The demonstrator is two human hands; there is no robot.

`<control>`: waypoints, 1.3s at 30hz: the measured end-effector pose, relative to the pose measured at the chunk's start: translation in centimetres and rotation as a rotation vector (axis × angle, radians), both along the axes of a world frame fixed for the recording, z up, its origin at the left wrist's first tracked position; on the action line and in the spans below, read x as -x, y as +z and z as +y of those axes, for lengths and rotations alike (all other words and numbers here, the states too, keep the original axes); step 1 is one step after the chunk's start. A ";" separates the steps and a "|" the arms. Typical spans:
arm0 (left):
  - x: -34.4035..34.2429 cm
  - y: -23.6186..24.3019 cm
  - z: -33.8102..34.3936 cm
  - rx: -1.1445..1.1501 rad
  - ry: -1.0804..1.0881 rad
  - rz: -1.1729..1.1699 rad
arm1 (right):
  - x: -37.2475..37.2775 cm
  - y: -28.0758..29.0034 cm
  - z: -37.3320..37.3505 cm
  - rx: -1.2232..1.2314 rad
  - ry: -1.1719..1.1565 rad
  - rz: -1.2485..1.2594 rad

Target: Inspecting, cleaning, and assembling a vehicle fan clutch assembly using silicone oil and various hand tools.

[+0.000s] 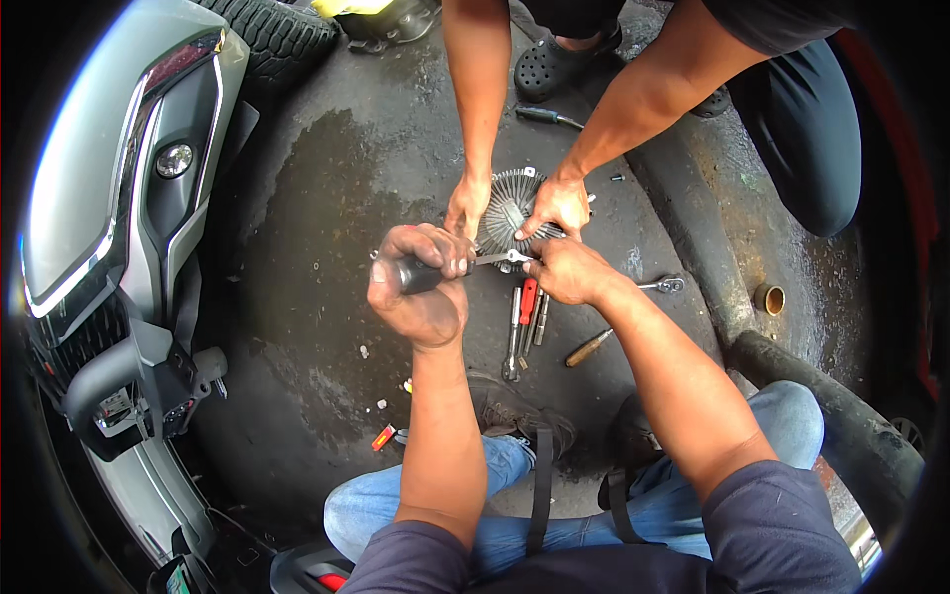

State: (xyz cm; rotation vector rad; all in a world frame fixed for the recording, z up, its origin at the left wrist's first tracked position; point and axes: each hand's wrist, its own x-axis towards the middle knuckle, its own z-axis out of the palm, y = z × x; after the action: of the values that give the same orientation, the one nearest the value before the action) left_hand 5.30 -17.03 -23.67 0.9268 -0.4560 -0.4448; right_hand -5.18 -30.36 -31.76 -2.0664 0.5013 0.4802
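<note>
My left hand (424,287) is wrapped round a black-handled tool, whose metal shaft (492,259) points right to the near edge of a round, finned metal fan clutch (507,210). At the far end of that shaft my right hand (574,269) is closed, its fingertips against the fan clutch's edge; what they grip is partly hidden. Another person's two hands (561,205) press on the fan clutch from the far side. Just nearer lie a red-handled screwdriver (528,297), a ratchet (515,332) and several metal rods or sockets.
Right of my hand lies a second ratchet (668,284), with a wooden-handled tool (589,348) nearer. A brass-coloured ring (769,299) and a thick dark pipe (831,396) are farther right. A silver car bumper (163,188) stands at the left. A red lighter-like object (383,438) lies near my knee.
</note>
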 end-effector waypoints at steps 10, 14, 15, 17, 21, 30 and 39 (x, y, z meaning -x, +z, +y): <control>0.5 -2.3 0.8 -0.147 0.041 0.013 | 0.9 -2.2 0.9 -0.189 -0.046 -0.012; 1.1 -3.3 0.7 -0.094 0.096 -0.092 | 1.0 -4.7 4.7 -0.316 -0.282 -0.140; 1.1 -3.6 1.0 -0.097 0.093 -0.093 | 0.9 -4.6 5.6 -0.348 -0.293 -0.110; 0.9 -4.0 1.5 -0.277 0.184 -0.184 | 1.3 -4.8 6.5 -0.283 -0.191 -0.048; -0.3 -4.4 2.7 -0.334 0.284 -0.206 | 2.0 -5.3 6.8 -0.235 -0.174 0.018; -1.8 -2.7 2.7 -0.179 0.337 -0.207 | 1.3 -4.7 3.4 -0.157 -0.198 0.045; -0.2 -5.6 2.7 -0.253 0.330 -0.082 | 2.7 -6.2 1.7 0.039 -0.193 -0.070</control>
State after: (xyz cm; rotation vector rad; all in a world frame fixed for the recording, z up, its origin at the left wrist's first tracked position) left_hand 5.45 -14.29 -29.27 1.2446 -0.3159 -0.1647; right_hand -7.84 -28.66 -37.92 -2.0392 0.6647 0.2858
